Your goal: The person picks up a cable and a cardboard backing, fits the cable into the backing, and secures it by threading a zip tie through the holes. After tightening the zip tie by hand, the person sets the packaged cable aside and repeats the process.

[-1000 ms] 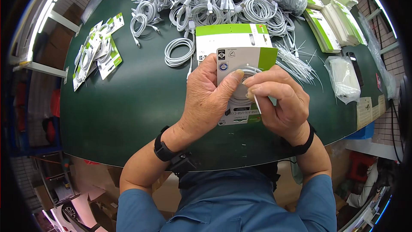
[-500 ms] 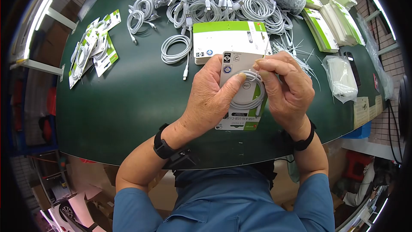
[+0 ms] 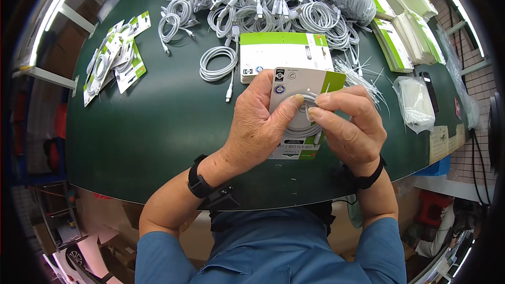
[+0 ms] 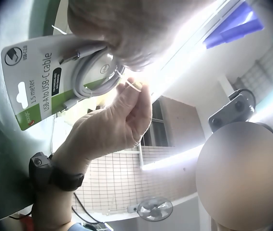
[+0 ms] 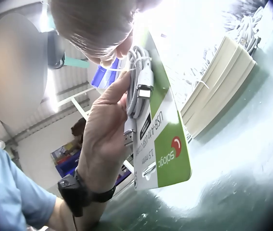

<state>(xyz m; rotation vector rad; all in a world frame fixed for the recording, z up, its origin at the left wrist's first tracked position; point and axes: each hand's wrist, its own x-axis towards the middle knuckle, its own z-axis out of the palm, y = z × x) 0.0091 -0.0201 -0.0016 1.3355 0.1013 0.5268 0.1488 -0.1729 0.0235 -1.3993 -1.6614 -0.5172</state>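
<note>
While my left hand (image 3: 258, 121) grips the card (image 3: 302, 80) with its coiled cable (image 3: 296, 125), my right hand (image 3: 347, 126) pinches a white tie (image 4: 132, 85).

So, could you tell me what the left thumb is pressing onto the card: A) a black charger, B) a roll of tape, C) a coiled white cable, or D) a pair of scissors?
C: in the head view the left hand grips the card with its thumb on a coiled white cable, while the right hand pinches a thin white tie.
</note>
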